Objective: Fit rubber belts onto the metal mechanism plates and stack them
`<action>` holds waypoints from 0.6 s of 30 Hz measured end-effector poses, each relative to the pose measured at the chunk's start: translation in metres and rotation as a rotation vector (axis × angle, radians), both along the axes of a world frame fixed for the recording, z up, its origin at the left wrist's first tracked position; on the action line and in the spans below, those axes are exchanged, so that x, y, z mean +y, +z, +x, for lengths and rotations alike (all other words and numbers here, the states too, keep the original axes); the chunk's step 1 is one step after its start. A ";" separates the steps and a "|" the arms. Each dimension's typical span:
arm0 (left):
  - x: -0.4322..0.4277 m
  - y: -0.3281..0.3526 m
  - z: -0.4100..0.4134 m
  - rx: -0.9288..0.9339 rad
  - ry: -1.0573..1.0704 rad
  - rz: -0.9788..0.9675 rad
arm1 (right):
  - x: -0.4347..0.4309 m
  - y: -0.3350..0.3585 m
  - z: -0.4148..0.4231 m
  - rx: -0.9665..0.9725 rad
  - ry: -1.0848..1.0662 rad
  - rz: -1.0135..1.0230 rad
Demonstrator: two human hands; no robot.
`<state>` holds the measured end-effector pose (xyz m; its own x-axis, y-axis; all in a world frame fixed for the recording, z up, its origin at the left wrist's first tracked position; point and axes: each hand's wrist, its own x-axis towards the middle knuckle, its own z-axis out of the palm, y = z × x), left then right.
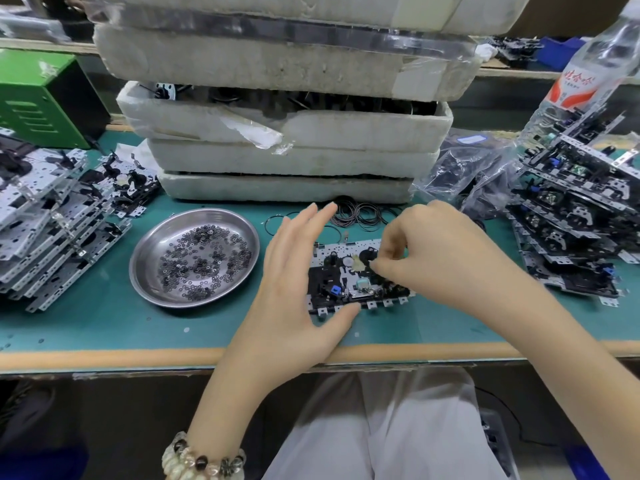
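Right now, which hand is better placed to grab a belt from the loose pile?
Left, probably. The left hand is open, fingertips near the loose belts behind the plate; the right hand is curled, pinching at the plate's pulleys.

— Work surface?
— Long workbench (104, 356) topped with a teal mat (86, 323), tan strip along the front edge.
— Behind that?
— Stacked white foam trays (277, 168) in the middle, green metal box (31, 95) at far left, pale shelf (45, 46) along the back, blue bins (557, 51) at far right.
— Lighting?
— Bright and even on top, dim and hard to read under the bench.
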<state>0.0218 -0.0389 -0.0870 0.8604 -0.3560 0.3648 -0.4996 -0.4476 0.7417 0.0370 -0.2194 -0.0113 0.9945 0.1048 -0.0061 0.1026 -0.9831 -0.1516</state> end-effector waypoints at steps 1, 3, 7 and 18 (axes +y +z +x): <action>0.001 0.000 0.000 -0.003 0.009 -0.026 | -0.005 -0.003 -0.001 -0.015 0.031 0.057; 0.002 0.000 0.001 0.023 0.029 -0.094 | -0.013 -0.008 -0.006 0.003 0.115 0.159; 0.003 -0.003 0.002 0.113 0.014 -0.231 | -0.020 -0.026 -0.015 0.066 0.297 0.142; 0.002 -0.002 0.001 0.108 0.006 -0.167 | -0.019 -0.040 0.002 0.027 0.379 0.215</action>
<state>0.0227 -0.0364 -0.0893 0.8996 -0.2928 0.3241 -0.4111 -0.3167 0.8548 0.0387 -0.2381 -0.0509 0.8854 0.4638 0.0301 0.4430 -0.8226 -0.3565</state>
